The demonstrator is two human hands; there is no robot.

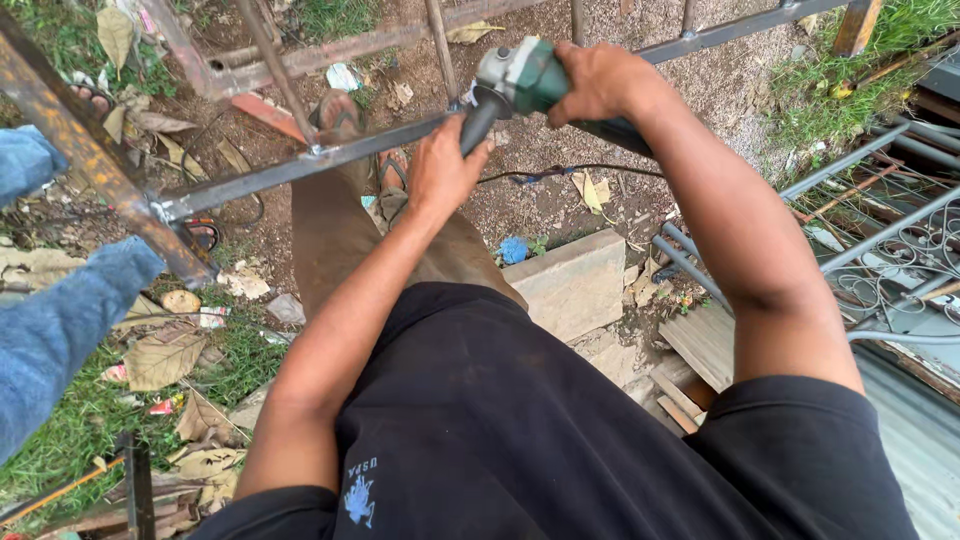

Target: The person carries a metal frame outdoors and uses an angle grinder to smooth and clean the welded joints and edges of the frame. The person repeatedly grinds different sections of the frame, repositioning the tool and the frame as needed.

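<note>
**Grinder on frame bar, both hands gripping, progress unclear**

Person stands over a rusty metal frame [300, 165], looking down past a black shirt [560, 440]. Both hands are on 1 green angle grinder [520, 78].

- Left hand [445, 170]: wrapped tight around the black side handle [478, 122], fingers closed on it.
- Right hand [600, 82]: clamped over the green body of the grinder, fingers curled round the top and far side.
- Grinder sits at the frame bar, head end just above the long diagonal bar, near where an upright rod [440, 45] meets it. The disc itself is hidden behind the tool and hands; cannot tell if it touches the metal. No sparks visible.
- Black power cord [560, 170] trails below the tool across the dirt.

Progress, judged from this view: the tool is gripped and placed at the joint, so the work looks under way or about to start. The bar shows grey patches among the rust, but whether any joint is finished cannot be told. Most of the frame looks rusty, so plenty seems left.

Around: a concrete block [570, 285] by the feet, dry leaves [160, 360] on grass, ornamental grey gate [900, 270] lying at right, another person's blue sleeve [60, 320] at left edge.
</note>
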